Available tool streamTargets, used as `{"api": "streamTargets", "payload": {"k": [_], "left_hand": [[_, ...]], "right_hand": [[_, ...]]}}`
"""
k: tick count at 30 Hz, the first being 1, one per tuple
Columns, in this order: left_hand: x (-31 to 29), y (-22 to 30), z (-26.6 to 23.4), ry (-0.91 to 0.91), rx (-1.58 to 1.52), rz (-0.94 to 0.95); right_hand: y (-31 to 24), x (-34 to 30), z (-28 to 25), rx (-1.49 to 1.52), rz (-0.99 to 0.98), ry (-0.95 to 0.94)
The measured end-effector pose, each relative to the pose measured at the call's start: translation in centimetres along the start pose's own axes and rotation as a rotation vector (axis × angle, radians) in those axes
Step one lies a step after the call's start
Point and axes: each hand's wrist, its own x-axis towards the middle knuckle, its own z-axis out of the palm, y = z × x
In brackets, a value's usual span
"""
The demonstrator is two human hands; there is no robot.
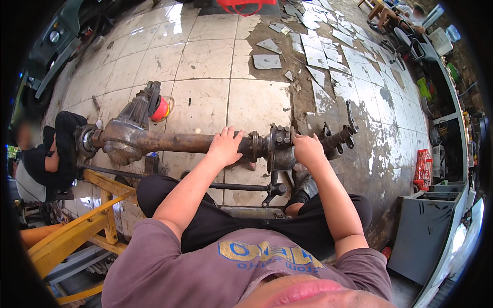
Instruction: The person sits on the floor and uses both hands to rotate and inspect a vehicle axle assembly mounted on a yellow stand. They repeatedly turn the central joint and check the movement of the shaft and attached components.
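Note:
A rusty vehicle axle lies crosswise before me, with a bulging differential housing toward its left end. My left hand lies over the axle tube near its right end, fingers bent over the far side and thumb apart. My right hand is closed around the edge of the bolted steering knuckle; its fingertips are partly hidden. Beyond the right hand, a dark metal arm and spindle part stick out. A tie rod runs nearer to me, ending in a ball joint.
A seated person is at the axle's left end. A red round container stands behind the differential. A yellow metal frame is at near left. Broken tiles lie at far right; a grey cabinet and red crate stand right.

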Motion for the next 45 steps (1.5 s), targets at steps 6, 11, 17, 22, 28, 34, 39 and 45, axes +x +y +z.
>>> {"api": "streamTargets", "payload": {"k": [6,11,17,22,28,34,39,45], "left_hand": [[0.1,0.4,-0.9,-0.044,-0.013,0.006],[0.2,0.4,-0.8,-0.029,-0.020,0.009],[0.1,0.3,0.0,0.016,0.000,0.010],[0.0,0.3,-0.6,-0.028,-0.004,0.000],[0.0,0.2,-0.2,-0.009,0.001,0.006],[0.1,0.4,-0.8,-0.033,-0.018,0.006],[-0.1,0.3,-0.7,-0.040,-0.015,-0.007],[0.0,0.1,-0.3,-0.024,-0.009,0.000]], "right_hand": [[0.7,0.2,1.6,0.040,0.018,0.129],[0.4,-0.1,1.9,0.120,0.049,0.165],[-0.1,-0.4,1.6,0.084,0.020,0.209],[-0.2,-0.1,0.7,0.073,0.027,0.124],[-0.2,-0.2,1.1,0.091,0.039,0.138],[0.1,-0.2,2.1,0.115,0.054,0.214],[-0.6,-0.6,0.1,0.060,0.019,0.107],[-0.6,-0.4,-0.6,-0.020,-0.017,0.035]]}}
